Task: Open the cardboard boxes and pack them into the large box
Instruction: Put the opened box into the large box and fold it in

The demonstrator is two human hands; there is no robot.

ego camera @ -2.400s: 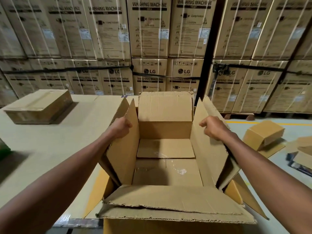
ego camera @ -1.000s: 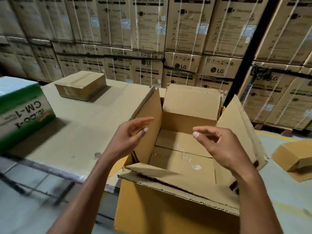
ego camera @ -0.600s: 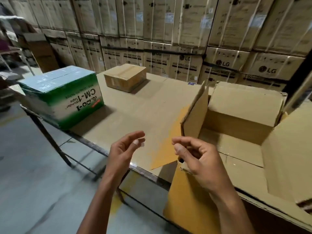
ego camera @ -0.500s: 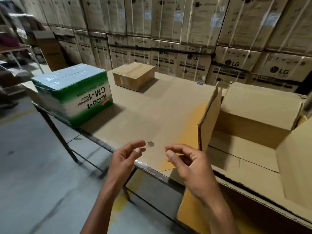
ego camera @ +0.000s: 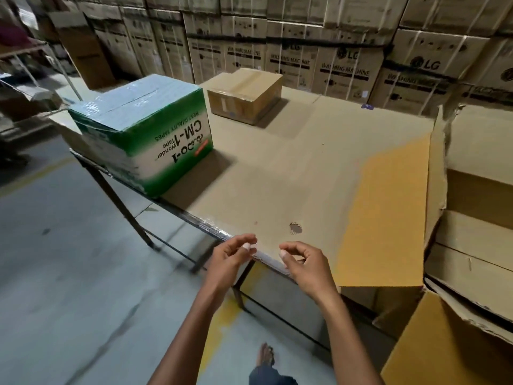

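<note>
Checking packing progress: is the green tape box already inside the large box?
No, the green tape box sits on the table.

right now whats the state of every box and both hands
large box: open, flaps up, left flap lying out over the table
green and white box: closed, top sealed, print upside down, on the table's left corner
small brown box: closed, taped shut, at the table's far side
left hand: empty, fingers loosely curled, over the table's near edge
right hand: empty, fingers loosely curled, beside the left
</note>
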